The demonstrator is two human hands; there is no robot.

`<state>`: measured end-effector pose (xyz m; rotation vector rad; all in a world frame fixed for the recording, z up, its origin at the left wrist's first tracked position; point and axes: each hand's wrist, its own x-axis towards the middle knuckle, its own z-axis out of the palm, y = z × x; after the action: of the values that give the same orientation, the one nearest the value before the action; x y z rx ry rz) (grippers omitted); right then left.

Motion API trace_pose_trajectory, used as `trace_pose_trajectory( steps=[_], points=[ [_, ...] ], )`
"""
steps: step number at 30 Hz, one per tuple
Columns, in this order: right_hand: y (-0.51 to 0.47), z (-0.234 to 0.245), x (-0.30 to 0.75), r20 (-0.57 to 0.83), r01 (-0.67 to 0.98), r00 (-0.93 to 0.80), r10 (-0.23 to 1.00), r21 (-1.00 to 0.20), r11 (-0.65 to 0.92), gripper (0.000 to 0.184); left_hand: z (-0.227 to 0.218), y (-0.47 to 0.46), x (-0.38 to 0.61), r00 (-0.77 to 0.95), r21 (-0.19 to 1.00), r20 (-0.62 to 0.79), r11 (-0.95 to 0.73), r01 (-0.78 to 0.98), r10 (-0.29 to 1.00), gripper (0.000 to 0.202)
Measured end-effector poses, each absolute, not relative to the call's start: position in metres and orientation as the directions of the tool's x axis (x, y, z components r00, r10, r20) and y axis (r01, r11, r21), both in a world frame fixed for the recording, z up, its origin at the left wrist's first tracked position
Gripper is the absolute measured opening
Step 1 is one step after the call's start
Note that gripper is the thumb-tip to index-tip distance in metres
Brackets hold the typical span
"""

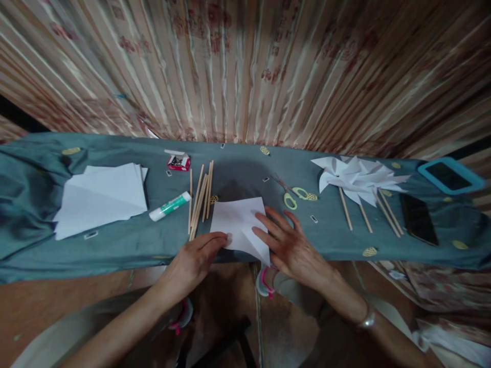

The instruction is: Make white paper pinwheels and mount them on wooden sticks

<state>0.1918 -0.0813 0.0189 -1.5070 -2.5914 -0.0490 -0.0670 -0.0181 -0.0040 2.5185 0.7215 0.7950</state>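
Observation:
A white folded sheet of paper (240, 220) lies on the teal cloth at the table's near edge. My left hand (195, 258) rests at its lower left corner, fingers together and pressing on the paper's edge. My right hand (289, 243) lies flat on the sheet's right side with its fingers spread. Several thin wooden sticks (199, 199) lie just left of the sheet, and a glue stick (170, 206) lies beyond them. Yellow-handled scissors (295, 196) sit to the upper right of the sheet.
A stack of white paper (102, 197) lies at the left. A small red box (178, 161) sits behind the sticks. Finished white pinwheels on sticks (356, 179) lie at the right, beside a black phone (419, 219) and a blue-cased tablet (449, 175). Curtains hang behind.

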Motion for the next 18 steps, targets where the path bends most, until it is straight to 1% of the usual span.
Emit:
trace_pose_trajectory(
  steps=[2,3,6,9,11,13,16,18],
  points=[
    [-0.081,0.020,0.190,0.171,0.861,-0.499,0.850,-0.015,0.508,0.032,-0.005,-0.019,-0.067,0.702,0.547,0.396,-0.766,0.337,0.591,0.027],
    [-0.081,0.020,0.189,0.188,0.861,-0.498,0.846,-0.003,0.508,0.026,-0.004,-0.019,-0.067,0.707,0.538,0.399,-0.773,0.335,0.584,0.027],
    [-0.083,0.020,0.185,0.220,0.862,-0.491,0.843,-0.014,0.506,0.017,-0.003,-0.017,-0.068,0.742,0.427,0.418,-0.834,0.349,0.524,0.025],
    [-0.086,0.018,0.182,0.195,0.821,-0.541,0.818,-0.089,0.564,0.014,-0.004,-0.016,-0.068,0.782,0.316,0.392,-0.870,0.380,0.484,0.024],
    [-0.087,0.015,0.183,0.155,0.795,-0.559,0.814,-0.177,0.580,0.016,-0.005,-0.018,-0.067,0.800,0.295,0.354,-0.870,0.396,0.484,0.027],
    [-0.087,0.012,0.185,0.125,0.778,-0.535,0.836,-0.312,0.545,0.021,-0.007,-0.021,-0.065,0.819,0.317,0.319,-0.868,0.381,0.476,0.031],
    [-0.081,0.009,0.190,0.095,0.705,-0.470,0.878,-0.559,0.438,0.021,-0.008,-0.024,-0.061,0.822,0.396,0.291,-0.843,0.363,0.490,0.027],
    [-0.076,0.008,0.191,0.056,0.662,-0.391,0.919,-0.677,0.323,0.016,-0.008,-0.023,-0.058,0.794,0.461,0.285,-0.803,0.378,0.537,0.025]
  ],
)
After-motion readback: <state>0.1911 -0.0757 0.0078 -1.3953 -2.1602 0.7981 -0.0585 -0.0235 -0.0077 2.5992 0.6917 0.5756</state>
